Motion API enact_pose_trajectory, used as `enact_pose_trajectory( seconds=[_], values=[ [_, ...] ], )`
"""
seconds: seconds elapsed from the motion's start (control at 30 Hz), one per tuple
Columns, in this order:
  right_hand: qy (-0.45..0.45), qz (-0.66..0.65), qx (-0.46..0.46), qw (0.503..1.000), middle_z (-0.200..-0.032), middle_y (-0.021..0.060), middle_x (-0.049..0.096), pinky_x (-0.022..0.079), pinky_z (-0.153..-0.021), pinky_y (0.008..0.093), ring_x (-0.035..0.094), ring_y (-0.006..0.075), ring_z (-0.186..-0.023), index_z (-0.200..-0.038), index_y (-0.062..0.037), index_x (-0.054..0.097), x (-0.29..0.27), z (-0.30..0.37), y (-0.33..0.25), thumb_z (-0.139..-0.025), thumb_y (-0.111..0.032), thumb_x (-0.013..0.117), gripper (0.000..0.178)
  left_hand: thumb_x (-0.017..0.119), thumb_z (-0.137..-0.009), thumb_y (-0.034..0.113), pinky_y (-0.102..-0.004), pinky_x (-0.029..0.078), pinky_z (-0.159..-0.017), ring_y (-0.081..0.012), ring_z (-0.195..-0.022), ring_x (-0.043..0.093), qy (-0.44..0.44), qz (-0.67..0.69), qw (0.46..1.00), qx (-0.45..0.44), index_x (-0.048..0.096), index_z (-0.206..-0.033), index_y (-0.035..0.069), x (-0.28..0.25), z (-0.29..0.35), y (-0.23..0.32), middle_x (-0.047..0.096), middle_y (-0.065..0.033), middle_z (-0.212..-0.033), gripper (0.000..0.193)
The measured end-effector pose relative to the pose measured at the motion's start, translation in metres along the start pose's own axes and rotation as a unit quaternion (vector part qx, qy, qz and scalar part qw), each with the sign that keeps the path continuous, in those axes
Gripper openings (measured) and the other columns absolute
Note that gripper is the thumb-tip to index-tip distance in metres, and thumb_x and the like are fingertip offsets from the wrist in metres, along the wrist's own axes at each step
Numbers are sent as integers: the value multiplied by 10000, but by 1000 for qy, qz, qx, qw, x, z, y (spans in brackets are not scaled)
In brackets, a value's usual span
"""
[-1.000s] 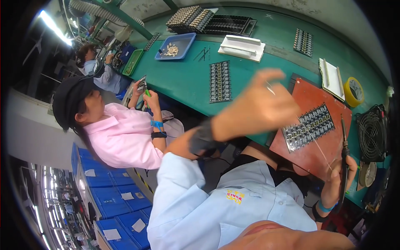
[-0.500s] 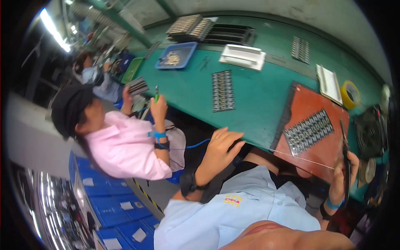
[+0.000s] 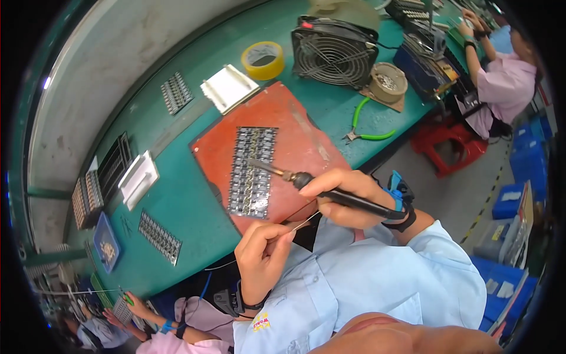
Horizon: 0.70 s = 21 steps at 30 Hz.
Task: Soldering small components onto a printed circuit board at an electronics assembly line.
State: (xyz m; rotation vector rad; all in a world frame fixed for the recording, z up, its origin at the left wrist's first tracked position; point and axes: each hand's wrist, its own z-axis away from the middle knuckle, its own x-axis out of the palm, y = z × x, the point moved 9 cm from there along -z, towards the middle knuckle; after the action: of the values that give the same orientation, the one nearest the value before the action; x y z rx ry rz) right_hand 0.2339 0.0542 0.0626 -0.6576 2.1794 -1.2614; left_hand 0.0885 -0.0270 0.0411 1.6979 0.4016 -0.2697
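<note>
My right hand [image 3: 354, 194] is closed round the black handle of a soldering iron [image 3: 302, 179]. Its metal tip reaches over a panel of small circuit boards [image 3: 252, 183]; whether it touches the panel I cannot tell. The panel lies on a red-brown mat [image 3: 298, 138]. Just off the mat's near edge, my left hand [image 3: 259, 259] pinches a thin solder wire [image 3: 306, 220] between thumb and fingers. One end of the wire slants up toward my right hand.
Green-handled cutters [image 3: 370, 137], a round pot [image 3: 387, 82] and a fan [image 3: 336, 54] stand right of the mat. Yellow tape [image 3: 262, 60] and a white holder [image 3: 229, 88] lie beyond it. Left are another board panel [image 3: 160, 236] and a blue tray [image 3: 107, 243]. Co-workers sit at both sides.
My view has turned toward the right. My left hand, empty with fingers apart before, now pinches the solder wire. The soldering iron has swung from the mat's right side to over the panel.
</note>
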Motion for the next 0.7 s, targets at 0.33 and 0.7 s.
enact_pose_trajectory(
  seconds=[0.33, 0.7],
  values=[
    [442, 173, 66, 878, -775, 27, 534, 396, -624, 221, 472, 90, -688, -1287, -1, 455, -183, 105, 55, -925, -63, 516, 372, 641, -847, -4, -261, 409, -595, -145, -662, 518, 190, -58, 980, -27, 607, -842, -14, -53, 8, -38, 571, -75, -781, 35],
    [285, 109, 86, 948, -844, 99, 599, 457, -691, 264, 547, 140, -750, -1312, 29, 419, -97, 47, 50, -917, -54, 525, 417, 576, -914, 101, -362, 377, -956, -258, -1029, 601, 230, -166, 958, -37, 569, -886, 39, -66, -17, -75, 692, -90, -1060, 68]
  ],
)
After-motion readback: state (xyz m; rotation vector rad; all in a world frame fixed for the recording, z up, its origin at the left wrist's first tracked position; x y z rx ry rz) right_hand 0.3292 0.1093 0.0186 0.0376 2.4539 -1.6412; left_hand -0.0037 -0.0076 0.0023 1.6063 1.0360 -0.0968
